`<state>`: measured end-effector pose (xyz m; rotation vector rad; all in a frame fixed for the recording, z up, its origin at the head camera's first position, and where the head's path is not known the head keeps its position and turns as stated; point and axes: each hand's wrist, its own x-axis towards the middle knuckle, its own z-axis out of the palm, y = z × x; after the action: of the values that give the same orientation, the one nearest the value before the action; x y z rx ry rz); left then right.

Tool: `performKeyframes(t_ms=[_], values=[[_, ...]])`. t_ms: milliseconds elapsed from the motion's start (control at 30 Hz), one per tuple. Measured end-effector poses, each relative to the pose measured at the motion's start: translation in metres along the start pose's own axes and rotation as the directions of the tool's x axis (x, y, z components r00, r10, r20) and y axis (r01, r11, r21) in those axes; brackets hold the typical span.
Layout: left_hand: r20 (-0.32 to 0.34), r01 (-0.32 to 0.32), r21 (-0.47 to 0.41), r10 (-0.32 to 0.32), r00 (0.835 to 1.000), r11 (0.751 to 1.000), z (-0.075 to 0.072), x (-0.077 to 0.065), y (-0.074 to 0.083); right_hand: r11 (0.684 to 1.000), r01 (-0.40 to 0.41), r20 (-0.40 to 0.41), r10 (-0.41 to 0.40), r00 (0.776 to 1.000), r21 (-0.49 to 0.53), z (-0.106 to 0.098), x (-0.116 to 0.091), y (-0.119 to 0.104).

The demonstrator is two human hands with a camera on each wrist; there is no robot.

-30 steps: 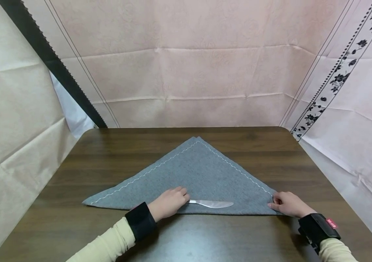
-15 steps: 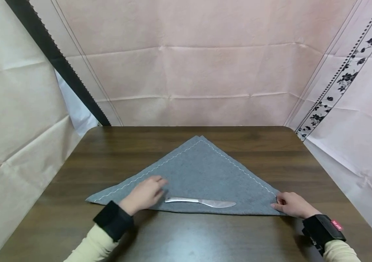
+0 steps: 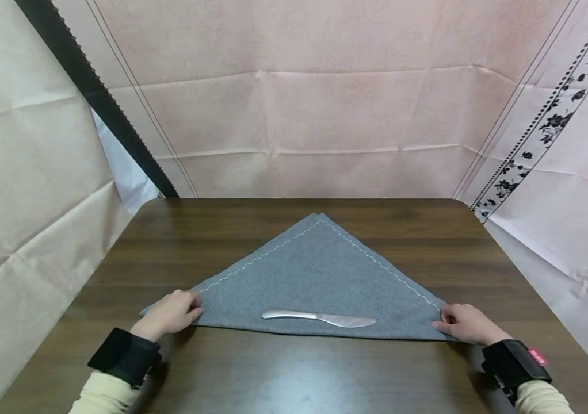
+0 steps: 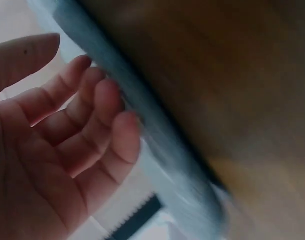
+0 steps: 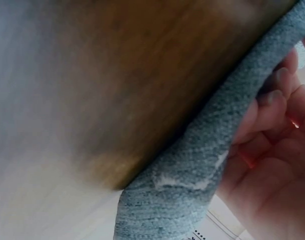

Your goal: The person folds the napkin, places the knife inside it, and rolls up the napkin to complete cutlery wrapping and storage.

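A grey-blue cloth (image 3: 315,276) with white wavy stitching lies folded into a triangle, its point away from me. On it near the front fold rests a silver table knife (image 3: 320,318), its blade to the right. My left hand (image 3: 172,313) is over the cloth's left corner, covering most of it. In the left wrist view its fingers (image 4: 127,132) bend loosely at the fold, thumb apart. My right hand (image 3: 467,323) rests at the right corner. In the right wrist view its fingers (image 5: 272,107) are loosely bent against the cloth, tips partly hidden.
The brown wooden table (image 3: 273,374) has rounded far corners. Behind it hangs a pale pink sheet (image 3: 325,115); a black band (image 3: 102,106) runs down at left and a floral strip (image 3: 553,121) at right. Black bands wrap both wrists.
My left hand has left the knife handle and moved left across the cloth to its left corner. The knife stays on the cloth. My right hand stays at the right corner.
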<state>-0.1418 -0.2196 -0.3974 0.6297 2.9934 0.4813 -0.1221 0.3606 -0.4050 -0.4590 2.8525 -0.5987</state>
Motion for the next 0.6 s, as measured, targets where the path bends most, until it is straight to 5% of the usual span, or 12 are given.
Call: performKeyframes(t_ms=[367,600], values=[[0.014,0.17,-0.062,-0.169,0.985,0.983,-0.017,-0.035,-0.052,1.0,-0.004,0.013,0.004,1.0,0.002,0.002,0.002,-0.002],[0.028,0.223,-0.114,-0.221,0.975,0.968,-0.019,-0.044,-0.06,1.0,0.005,0.021,-0.005,1.0,0.002,0.001,0.002,-0.004]])
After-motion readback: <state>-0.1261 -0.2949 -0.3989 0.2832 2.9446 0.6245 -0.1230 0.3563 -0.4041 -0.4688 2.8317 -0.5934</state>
